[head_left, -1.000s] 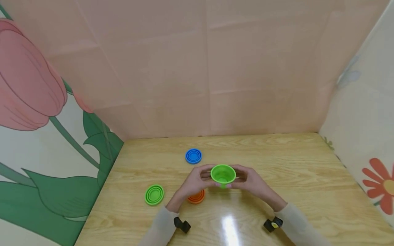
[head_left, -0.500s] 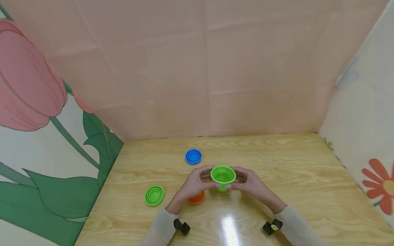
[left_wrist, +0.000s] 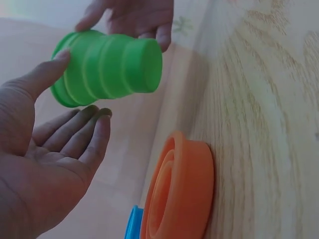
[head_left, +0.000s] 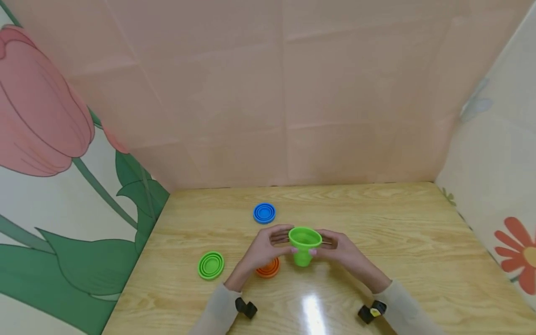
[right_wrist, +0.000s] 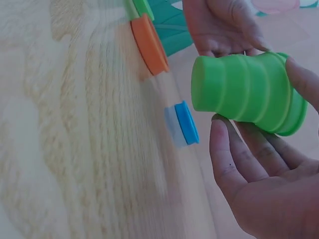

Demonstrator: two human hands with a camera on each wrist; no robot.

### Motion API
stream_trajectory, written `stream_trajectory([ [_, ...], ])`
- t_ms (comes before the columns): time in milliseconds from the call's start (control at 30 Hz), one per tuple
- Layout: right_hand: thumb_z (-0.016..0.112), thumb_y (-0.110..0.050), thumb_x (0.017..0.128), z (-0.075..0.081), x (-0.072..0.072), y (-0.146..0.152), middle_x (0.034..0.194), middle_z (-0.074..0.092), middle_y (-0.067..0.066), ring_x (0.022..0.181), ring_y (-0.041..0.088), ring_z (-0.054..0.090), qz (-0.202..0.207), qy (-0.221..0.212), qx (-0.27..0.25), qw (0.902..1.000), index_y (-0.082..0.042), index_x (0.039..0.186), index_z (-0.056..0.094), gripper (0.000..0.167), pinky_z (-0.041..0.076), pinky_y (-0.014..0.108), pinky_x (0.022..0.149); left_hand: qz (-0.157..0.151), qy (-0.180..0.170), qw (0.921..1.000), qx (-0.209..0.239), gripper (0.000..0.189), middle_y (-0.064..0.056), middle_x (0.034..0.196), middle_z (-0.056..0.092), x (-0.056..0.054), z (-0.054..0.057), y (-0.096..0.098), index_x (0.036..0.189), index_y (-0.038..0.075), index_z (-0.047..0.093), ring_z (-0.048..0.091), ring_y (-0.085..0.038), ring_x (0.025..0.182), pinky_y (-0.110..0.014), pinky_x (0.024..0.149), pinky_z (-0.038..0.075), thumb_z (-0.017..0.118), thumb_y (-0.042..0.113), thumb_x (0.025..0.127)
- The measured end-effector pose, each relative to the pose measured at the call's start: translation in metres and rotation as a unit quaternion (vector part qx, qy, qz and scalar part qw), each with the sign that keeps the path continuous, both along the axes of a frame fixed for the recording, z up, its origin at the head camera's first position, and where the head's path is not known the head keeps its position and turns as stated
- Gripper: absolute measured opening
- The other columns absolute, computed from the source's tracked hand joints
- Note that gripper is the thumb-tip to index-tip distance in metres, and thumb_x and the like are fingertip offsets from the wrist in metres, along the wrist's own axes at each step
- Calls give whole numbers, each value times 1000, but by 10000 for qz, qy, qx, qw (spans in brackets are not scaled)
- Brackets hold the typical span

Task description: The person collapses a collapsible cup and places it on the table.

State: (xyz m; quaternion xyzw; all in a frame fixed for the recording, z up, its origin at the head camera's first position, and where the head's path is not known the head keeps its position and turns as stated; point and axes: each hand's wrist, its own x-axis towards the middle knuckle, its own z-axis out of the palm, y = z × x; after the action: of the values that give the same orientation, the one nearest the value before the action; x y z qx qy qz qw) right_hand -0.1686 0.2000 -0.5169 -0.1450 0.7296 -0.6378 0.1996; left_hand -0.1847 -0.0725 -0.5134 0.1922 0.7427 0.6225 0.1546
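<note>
Between both hands is a green collapsible cup [head_left: 303, 249], drawn out to its stepped, tapering length, wide rim up and narrow base down. My left hand [head_left: 263, 249] holds its left side, thumb on the near wall below the rim and fingers reaching behind. On the other side my right hand [head_left: 341, 249] grips it the same way. In the left wrist view the cup [left_wrist: 107, 67] stays above the table with its base unsupported. The right wrist view shows the right thumb at the rim of the cup [right_wrist: 244, 89] and the fingers along its far side.
An orange collapsed cup [head_left: 268, 269] lies on the wooden table [head_left: 398, 242], partly behind the left wrist. A green collapsed cup [head_left: 211, 265] is farther left, a blue one [head_left: 264, 213] beyond the hands. A pink cloth backdrop [head_left: 284, 93] rises behind the table.
More of the green cup's body shows below its rim, and its opening looks flatter from above. Both hands keep nearly the same place around it. The other cups lie where they were.
</note>
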Motion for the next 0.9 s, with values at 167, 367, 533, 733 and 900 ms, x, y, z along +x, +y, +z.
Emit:
stream_trajectory([
  [167,74,-21,99,-1,-1,0,142,67,18,119,11,72,122,-89,57,9999,0,149,53,58,59,24,101,-85,-236,9995,190,68,-12,144,67,0,-2,1,150,4,55,69,-29,129,-34,104,61,84,22,91],
  [367,73,-24,100,-3,0,0,144,65,21,122,16,70,115,-196,180,9996,2,151,50,62,59,24,100,-9,-400,9988,300,68,-13,137,72,0,-5,4,148,2,57,72,-26,123,-31,98,63,85,23,91],
  [533,76,-25,98,1,0,2,152,57,24,126,23,68,-177,58,307,9994,0,154,47,69,60,22,99,189,-531,9979,315,64,-11,133,74,0,-4,4,145,5,62,74,-25,120,-33,97,64,85,27,90],
  [733,78,-20,96,6,-1,2,149,59,24,126,26,69,-307,750,253,9964,1,149,53,62,62,23,97,347,-633,9970,284,61,-11,134,74,-1,-3,2,142,5,65,73,-26,121,-35,99,63,85,33,91],
  [900,78,-19,96,8,1,2,146,62,24,122,23,71,-329,1106,246,9930,-3,143,61,52,63,26,95,342,-785,9959,295,62,-13,134,73,-2,-3,1,142,4,64,73,-27,122,-37,102,62,83,35,92],
])
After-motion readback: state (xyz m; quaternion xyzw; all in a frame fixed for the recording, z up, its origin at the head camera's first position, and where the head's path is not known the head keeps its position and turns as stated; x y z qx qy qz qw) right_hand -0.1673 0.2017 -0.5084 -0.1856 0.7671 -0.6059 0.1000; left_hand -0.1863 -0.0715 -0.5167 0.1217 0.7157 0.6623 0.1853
